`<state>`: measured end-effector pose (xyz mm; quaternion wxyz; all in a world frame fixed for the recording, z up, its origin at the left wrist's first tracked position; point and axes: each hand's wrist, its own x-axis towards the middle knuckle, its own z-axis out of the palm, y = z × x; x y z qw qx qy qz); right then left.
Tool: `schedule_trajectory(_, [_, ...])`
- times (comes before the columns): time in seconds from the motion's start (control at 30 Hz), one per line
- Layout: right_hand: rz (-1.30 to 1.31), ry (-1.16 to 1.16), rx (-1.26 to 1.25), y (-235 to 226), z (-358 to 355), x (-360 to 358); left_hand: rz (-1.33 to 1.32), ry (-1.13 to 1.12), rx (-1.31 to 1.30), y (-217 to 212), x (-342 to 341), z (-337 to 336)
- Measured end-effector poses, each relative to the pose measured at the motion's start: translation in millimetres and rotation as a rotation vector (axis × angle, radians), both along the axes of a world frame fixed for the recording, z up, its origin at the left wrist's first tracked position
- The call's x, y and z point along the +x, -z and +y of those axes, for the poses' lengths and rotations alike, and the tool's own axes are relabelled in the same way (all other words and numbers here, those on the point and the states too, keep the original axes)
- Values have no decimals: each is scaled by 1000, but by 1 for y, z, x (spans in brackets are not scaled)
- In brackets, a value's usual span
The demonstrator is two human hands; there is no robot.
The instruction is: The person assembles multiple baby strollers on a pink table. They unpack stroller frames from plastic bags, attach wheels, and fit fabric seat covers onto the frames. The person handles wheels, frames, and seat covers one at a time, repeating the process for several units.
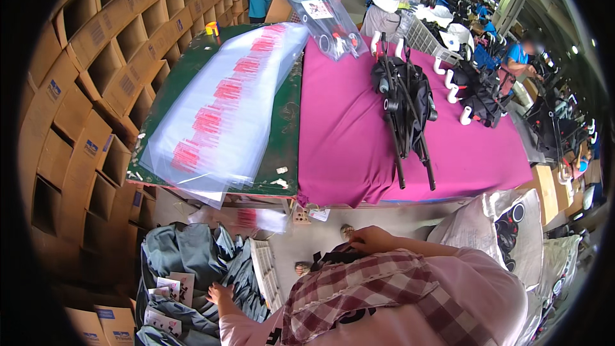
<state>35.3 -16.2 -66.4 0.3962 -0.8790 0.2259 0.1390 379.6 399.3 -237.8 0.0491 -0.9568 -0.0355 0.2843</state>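
My left hand (220,293) reaches down to the folded grey-green fabric pieces (186,250) at the lower left, its fingers apart and touching or just over the cloth. Several printed picture cards (168,287) lie on that fabric beside the hand. My right hand (371,240) is held in front of my body with its fingers curled, above a black strap-like piece (343,257) at my checked apron (365,282). Whatever the right fingers hold, if anything, is hidden.
Clear plastic bags with red print (224,102) cover a green table (282,147). On the purple cloth (346,128) lies a folded black stroller frame (405,102); a bagged item (323,16) lies behind. Cardboard boxes (83,102) line the left; a white sack (471,230) stands right. Co-workers stand beyond.
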Motion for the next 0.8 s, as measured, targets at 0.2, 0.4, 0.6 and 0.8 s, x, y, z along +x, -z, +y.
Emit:
schedule_trajectory(0.2, [-2, -14, -15, 0, 1, -5, 134, 183, 96, 2, -12, -7])
schedule_trajectory(0.4, [-61, -57, 53, 20, -18, -6, 6, 250, 65, -16, -17, 4])
schedule_trajectory(0.6, [-152, -38, 212, 54, -67, -18, -244, 122, -142, -103, -41, -19])
schedule_trajectory(0.8, [-267, -127, 374, 67, -114, -20, -659, -275, -513, -173, -93, -143])
